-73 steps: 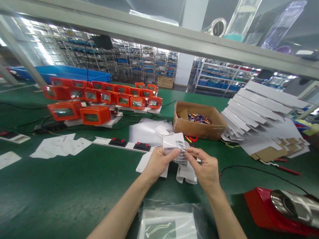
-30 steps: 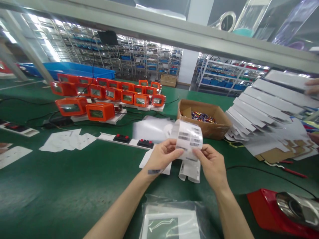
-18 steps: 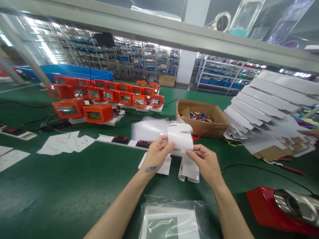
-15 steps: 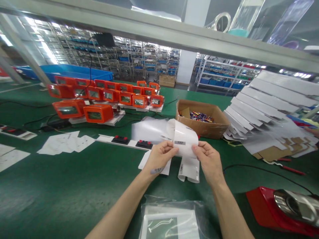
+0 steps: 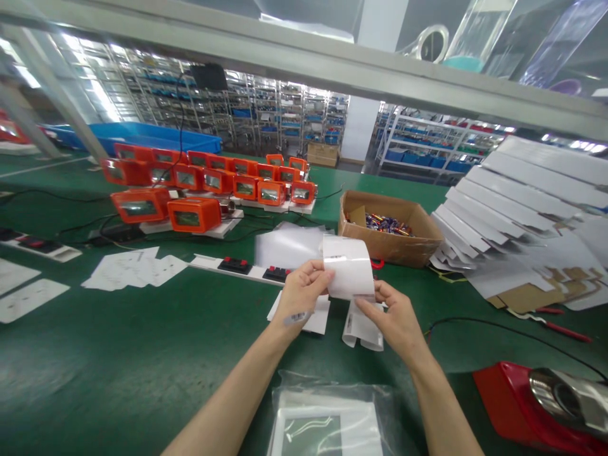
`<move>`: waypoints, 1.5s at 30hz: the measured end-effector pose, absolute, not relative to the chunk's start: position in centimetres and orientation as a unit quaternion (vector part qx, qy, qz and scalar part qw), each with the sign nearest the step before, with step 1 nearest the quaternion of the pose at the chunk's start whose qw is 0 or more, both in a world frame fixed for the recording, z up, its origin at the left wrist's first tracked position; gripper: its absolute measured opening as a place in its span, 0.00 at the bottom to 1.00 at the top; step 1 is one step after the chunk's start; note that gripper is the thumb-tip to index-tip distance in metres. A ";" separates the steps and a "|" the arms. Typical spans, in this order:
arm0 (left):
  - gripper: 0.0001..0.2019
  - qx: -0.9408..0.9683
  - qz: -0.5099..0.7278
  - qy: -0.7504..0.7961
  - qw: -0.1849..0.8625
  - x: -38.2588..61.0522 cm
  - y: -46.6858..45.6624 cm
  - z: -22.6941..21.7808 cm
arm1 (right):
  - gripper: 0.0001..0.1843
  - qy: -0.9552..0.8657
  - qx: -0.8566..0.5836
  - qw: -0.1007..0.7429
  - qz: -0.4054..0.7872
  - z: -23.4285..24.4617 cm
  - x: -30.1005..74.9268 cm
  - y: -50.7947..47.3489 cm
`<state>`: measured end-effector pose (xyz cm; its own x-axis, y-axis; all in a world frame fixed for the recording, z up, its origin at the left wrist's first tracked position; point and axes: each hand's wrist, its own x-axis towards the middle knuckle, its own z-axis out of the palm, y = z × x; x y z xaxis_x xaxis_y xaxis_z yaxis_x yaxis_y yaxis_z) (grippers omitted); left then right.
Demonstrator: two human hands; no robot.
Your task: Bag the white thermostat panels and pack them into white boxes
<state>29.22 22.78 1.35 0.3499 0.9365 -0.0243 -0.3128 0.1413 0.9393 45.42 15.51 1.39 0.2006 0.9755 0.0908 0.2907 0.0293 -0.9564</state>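
Observation:
Both hands hold a curled white label sheet (image 5: 349, 269) above the green table (image 5: 118, 354). My left hand (image 5: 301, 294) pinches its left edge; a small barcode label (image 5: 297, 316) sticks to that wrist. My right hand (image 5: 394, 316) grips the sheet's lower right corner. Beneath the hands lie more curled label strips (image 5: 363, 329) and a flat white sheet (image 5: 304, 316). A clear bag with a white-framed item (image 5: 327, 427) lies near my forearms.
Rows of orange devices (image 5: 190, 187) stand at the back left. A cardboard box of batteries (image 5: 387, 231) sits behind the hands, fanned flat white cartons (image 5: 513, 221) to the right. A red tool with a metal head (image 5: 546, 396) lies at lower right; paper sheets (image 5: 133, 269) lie left.
The label sheet has been turned so its blank side faces me. A barcode label appeared on my left wrist. The other person's hand at the right edge has gone.

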 end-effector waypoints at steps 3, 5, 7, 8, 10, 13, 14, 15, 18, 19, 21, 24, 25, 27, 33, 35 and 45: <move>0.18 0.489 0.456 0.309 0.676 29.4 22.6 1.5 | 0.15 -0.454 -0.580 0.541 0.407 1.5 45.2 15.5; 0.16 0.521 0.437 0.313 0.664 29.7 22.4 1.3 | 0.17 -0.397 -0.542 0.585 0.454 1.8 45.0 15.5; 0.14 0.528 0.427 0.332 0.655 29.7 22.4 1.1 | 0.19 -0.397 -0.520 0.591 0.473 2.0 44.9 15.4; 0.15 0.520 0.431 0.339 0.655 29.7 22.5 1.0 | 0.20 -0.417 -0.524 0.576 0.468 2.0 44.9 15.4; 0.17 0.491 0.449 0.343 0.663 29.5 22.7 1.0 | 0.21 -0.456 -0.551 0.532 0.452 1.9 44.9 15.4; 0.20 0.466 0.456 0.336 0.680 29.4 23.0 0.8 | 0.18 -0.439 -0.565 0.529 0.456 1.6 44.9 15.5; 0.21 0.466 0.449 0.331 0.687 29.5 23.0 0.7 | 0.17 -0.419 -0.557 0.548 0.463 1.5 44.8 15.5; 0.21 0.469 0.438 0.328 0.693 29.6 23.0 0.6 | 0.17 -0.400 -0.546 0.569 0.467 1.5 44.8 15.5; 0.19 0.472 0.423 0.336 0.697 29.8 22.8 0.3 | 0.19 -0.400 -0.536 0.579 0.466 1.6 44.9 15.5; 0.18 0.466 0.428 0.341 0.694 29.8 22.8 0.2 | 0.20 -0.415 -0.541 0.563 0.467 1.6 45.0 15.5; 0.18 0.451 0.445 0.351 0.689 29.6 23.0 0.3 | 0.22 -0.445 -0.552 0.521 0.476 1.5 45.2 15.3; 0.19 0.434 0.464 0.363 0.682 29.2 23.3 0.4 | 0.21 -0.455 -0.549 0.501 0.491 1.4 45.1 15.2; 0.20 0.430 0.467 0.367 0.680 29.1 23.4 0.5 | 0.21 -0.456 -0.545 0.501 0.495 1.4 45.1 15.1; 0.21 0.422 0.475 0.372 0.677 29.0 23.5 0.5 | 0.21 -0.461 -0.534 0.498 0.504 1.4 45.0 15.1; 0.22 0.402 0.506 0.373 0.666 28.7 23.7 0.7 | 0.18 -0.495 -0.511 0.442 0.546 1.6 45.5 14.6; 0.22 0.396 0.515 0.376 0.661 28.4 23.8 0.9 | 0.17 -0.494 -0.516 0.436 0.547 1.6 45.6 14.5; 0.20 0.495 0.399 0.300 0.711 29.6 22.2 1.0 | 0.20 -0.388 -0.534 0.566 0.495 2.0 45.2 14.7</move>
